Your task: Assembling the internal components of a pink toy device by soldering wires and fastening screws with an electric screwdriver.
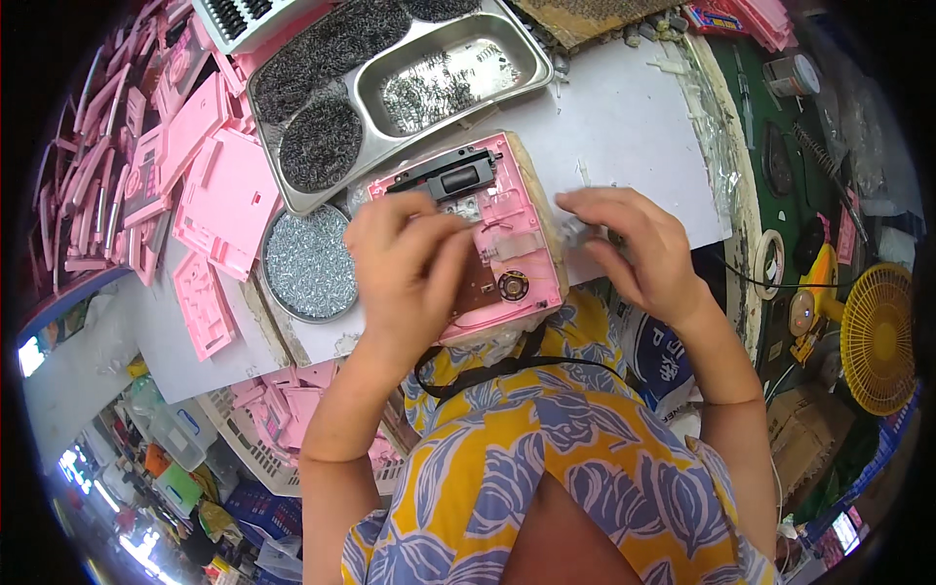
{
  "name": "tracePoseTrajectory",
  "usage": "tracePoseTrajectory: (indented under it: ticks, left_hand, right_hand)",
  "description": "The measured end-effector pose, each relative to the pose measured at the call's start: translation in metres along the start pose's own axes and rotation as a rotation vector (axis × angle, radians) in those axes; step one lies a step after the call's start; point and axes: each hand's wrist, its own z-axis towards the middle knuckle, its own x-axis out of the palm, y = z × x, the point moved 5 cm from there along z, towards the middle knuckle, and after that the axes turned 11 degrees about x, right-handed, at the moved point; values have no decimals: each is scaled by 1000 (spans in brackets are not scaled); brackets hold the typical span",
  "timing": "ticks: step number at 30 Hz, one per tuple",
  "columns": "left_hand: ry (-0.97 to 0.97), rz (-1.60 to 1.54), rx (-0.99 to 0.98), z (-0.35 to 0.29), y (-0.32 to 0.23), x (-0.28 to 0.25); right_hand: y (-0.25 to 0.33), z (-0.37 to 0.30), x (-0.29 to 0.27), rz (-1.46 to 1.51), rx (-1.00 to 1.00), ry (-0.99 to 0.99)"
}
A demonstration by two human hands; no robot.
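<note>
A pink plastic casing (pixel 519 208) lies open in front of me, tilted, with a black part with a dark roller (pixel 458 179) at its far end. Inside it are a brown board and a round black disc with a metallic ring (pixel 513 285). Over its left side is my left hand (pixel 409 255), its fingers curled together; whatever they pinch is hidden. At the casing's right edge, my right hand (pixel 639 244) has thumb and fingers bent round a small, blurred, clear plastic piece (pixel 575 232).
A metal tray (pixel 534 80) with dark springs and small metal parts stands beyond the casing. To the left are a round dish of screws (pixel 310 263) and piled pink shells (pixel 229 200). A basket (pixel 278 470) of pink parts sits lower left; a yellow fan (pixel 877 336) stands right.
</note>
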Motion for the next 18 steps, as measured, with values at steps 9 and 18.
tracePoseTrajectory:
  ticks: [9,18]
  left_hand:
    - [-144,53,-57,-30,9,-10]
    - [-175,-38,-61,-19,11,-9]
  right_hand:
    - [2,43,35,-288,5,116]
    - [9,56,37,-387,41,188]
